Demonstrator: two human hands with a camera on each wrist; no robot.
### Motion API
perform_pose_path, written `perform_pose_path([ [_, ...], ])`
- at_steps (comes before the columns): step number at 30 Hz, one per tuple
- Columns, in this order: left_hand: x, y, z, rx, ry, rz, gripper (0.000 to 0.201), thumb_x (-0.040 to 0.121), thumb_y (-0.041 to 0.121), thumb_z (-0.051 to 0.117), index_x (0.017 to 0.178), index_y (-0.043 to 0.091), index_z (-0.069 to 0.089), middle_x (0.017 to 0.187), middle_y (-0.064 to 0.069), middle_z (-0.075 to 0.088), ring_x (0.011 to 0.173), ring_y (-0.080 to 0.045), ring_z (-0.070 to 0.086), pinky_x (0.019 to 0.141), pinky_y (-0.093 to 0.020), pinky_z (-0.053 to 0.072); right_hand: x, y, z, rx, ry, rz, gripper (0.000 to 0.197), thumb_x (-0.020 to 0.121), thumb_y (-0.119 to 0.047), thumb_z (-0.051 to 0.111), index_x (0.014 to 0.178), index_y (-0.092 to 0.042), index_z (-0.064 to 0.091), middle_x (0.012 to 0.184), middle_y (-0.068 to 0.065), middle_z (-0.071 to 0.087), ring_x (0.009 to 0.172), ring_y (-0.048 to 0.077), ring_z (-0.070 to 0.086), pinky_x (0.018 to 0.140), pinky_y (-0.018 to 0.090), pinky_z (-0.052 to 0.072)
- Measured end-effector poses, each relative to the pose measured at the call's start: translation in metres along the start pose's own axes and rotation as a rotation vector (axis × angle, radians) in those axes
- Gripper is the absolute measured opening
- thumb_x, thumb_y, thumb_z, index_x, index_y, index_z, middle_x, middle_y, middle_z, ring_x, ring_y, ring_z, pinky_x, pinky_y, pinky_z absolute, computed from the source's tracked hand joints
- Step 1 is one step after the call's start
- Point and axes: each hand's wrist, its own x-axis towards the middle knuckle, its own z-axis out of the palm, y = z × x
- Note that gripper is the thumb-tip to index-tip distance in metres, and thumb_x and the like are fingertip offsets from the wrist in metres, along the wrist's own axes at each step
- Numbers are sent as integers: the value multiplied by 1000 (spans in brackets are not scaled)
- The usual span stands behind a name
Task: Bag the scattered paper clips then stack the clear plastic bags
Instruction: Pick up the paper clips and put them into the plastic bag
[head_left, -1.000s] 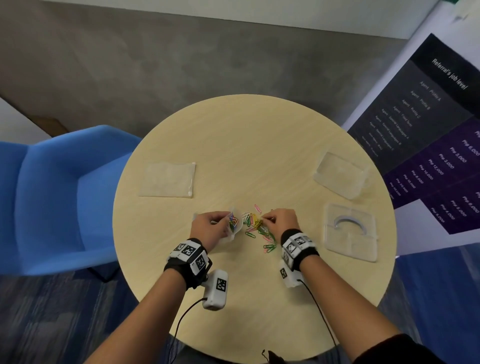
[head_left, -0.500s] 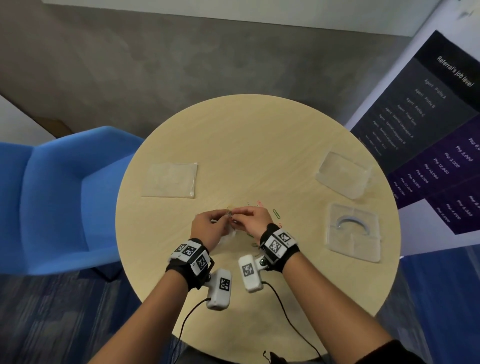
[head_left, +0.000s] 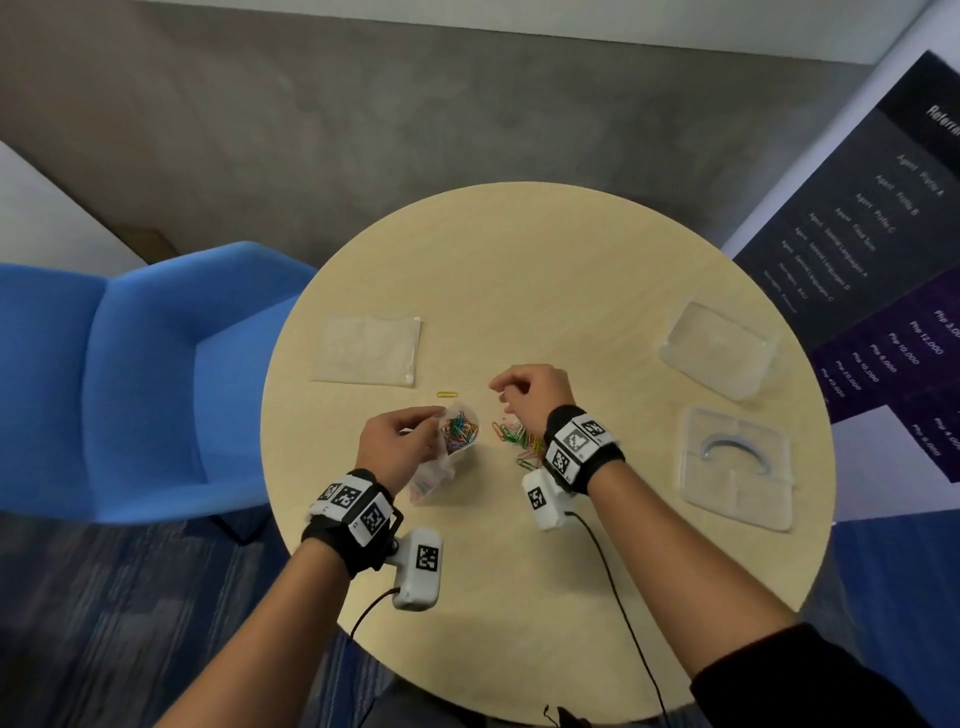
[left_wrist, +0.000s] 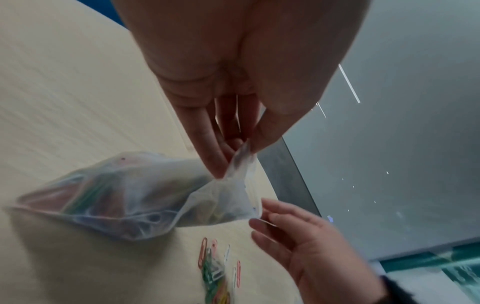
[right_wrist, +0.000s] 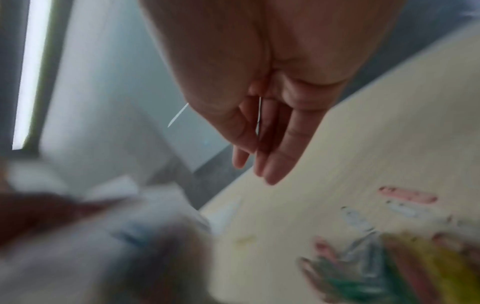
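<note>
My left hand (head_left: 436, 418) pinches the rim of a clear plastic bag (head_left: 457, 441) that lies partly on the table with its mouth held up; several coloured paper clips are inside. The left wrist view shows thumb and fingers (left_wrist: 215, 162) pinching the bag (left_wrist: 124, 197). A little beyond and to the right of the bag mouth hovers my right hand (head_left: 501, 389), fingers loosely bent and empty, also seen relaxed in the right wrist view (right_wrist: 259, 170). A loose pile of clips (head_left: 519, 439) lies under the right wrist. One yellow clip (head_left: 448, 394) lies apart, beyond the bag.
A flat empty clear bag (head_left: 366, 351) lies at the table's left. Two clear plastic container halves (head_left: 719, 348) (head_left: 737, 465) sit at the right. The round wooden table (head_left: 545, 260) has a blue chair (head_left: 130, 374) on its left and a printed banner (head_left: 883, 260) on its right.
The right hand went from the clip pile to the bag mouth, then drew back to the right, away from the bag. The left hand kept its pinch on the bag.
</note>
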Motion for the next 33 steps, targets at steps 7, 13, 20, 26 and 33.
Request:
perform_pose_path([
  [7,-7,7,-33,-190,82,-52,21,91,1,59,107,0,71,89,-15,70,76,-20,64,74,-32,61,41,27,66,-1010,-541,-391,66,98,-44,41,153,-16,16,163,2,3,149,24,8,118,50,19],
  [13,-8,13,-43,-321,3,-109,23,90,-3,55,108,4,68,85,-18,69,68,-21,67,64,-26,59,25,60,37,-1348,-520,-581,85,89,-67,32,154,-18,5,163,0,-1,149,25,3,114,63,-3],
  [20,-6,9,-19,-163,-115,-181,22,91,-1,56,107,-2,71,92,-17,69,63,-18,64,58,-26,58,-7,95,-16,-1264,-568,-386,77,94,-54,41,154,-20,5,162,2,-8,148,33,3,114,56,24],
  [26,-10,8,9,-163,-140,-95,16,93,12,63,102,6,74,96,-11,72,70,-12,66,66,-30,60,-15,112,-19,-1060,-361,-510,31,92,-4,51,122,-6,58,128,17,54,114,35,51,86,43,53],
  [33,-8,5,26,-174,-151,-99,23,88,22,71,102,4,74,94,-14,74,71,-14,68,69,-31,60,-12,99,-32,-560,-70,-143,23,91,-14,63,111,-10,72,105,8,70,96,22,65,92,30,51],
])
